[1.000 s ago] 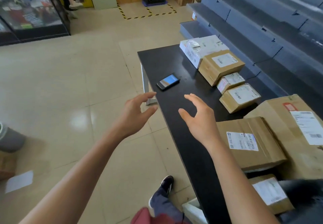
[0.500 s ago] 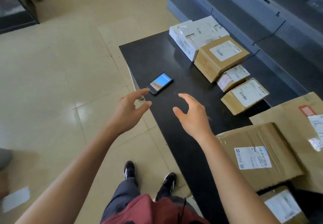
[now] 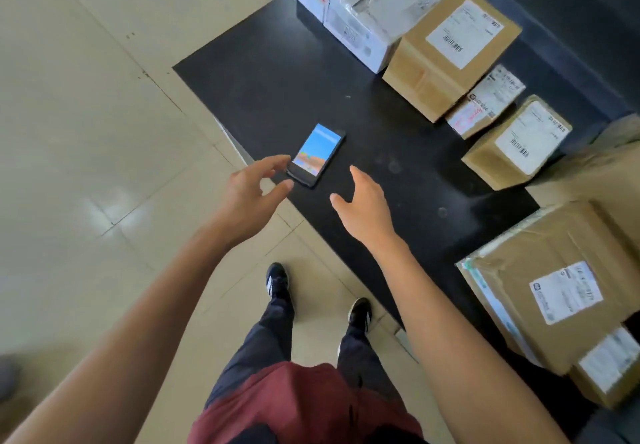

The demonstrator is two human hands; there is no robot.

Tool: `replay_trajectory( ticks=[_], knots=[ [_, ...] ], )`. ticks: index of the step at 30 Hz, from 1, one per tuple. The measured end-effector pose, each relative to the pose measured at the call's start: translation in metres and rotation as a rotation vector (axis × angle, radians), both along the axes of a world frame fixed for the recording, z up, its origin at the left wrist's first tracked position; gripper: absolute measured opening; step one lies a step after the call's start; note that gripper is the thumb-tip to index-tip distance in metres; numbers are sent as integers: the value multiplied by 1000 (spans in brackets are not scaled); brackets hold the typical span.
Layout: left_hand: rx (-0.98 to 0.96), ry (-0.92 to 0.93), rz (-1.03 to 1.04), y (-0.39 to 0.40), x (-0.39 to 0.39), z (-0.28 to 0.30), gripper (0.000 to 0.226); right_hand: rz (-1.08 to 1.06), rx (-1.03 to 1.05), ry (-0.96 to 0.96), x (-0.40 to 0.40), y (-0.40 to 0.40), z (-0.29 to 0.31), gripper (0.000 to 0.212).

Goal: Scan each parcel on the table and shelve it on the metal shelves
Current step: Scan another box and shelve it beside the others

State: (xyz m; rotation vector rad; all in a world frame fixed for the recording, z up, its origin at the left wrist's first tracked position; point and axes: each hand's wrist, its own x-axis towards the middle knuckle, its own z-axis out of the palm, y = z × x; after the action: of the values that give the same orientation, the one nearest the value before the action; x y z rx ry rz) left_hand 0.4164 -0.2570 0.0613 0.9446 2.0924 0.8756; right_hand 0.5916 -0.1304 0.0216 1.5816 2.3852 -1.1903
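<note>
Parcels line the far right side of the black worktop (image 3: 277,73): a white box (image 3: 374,3), brown boxes (image 3: 446,52) (labels up). Tiled floor (image 3: 86,132) lies left. The scanner phone (image 3: 317,154) lies flat near the worktop's left edge, long axis diagonal, screen up. Left hand (image 3: 249,194) has a wide grip, fingertips beside the phone; right hand (image 3: 363,201) is spread, holding nothing.

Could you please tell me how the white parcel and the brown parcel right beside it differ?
The white parcel is wrapped in wrinkled clear tape; the brown parcel is plain cardboard. The white parcel sits nearer the table's far end. Its labels are small; the brown one bears a large white barcode label. Both are box-shaped, untouched.
</note>
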Motion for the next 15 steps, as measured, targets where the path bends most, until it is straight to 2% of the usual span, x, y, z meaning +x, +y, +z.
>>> replay_trajectory(
  ticks=[6, 11, 15],
  knots=[
    [-53, -23, -46, 10, -50, -24, 41, -80, 3, -67, -56, -4, -49, 66],
    [-90, -34, -90, 14, -71, -40, 40, -223, 46, -68, -88, 0, -74, 96],
    [-107, -47, -106, 19, -84, -51, 39, -300, 77, -107, -112, 5, -88, 102]
  ],
)
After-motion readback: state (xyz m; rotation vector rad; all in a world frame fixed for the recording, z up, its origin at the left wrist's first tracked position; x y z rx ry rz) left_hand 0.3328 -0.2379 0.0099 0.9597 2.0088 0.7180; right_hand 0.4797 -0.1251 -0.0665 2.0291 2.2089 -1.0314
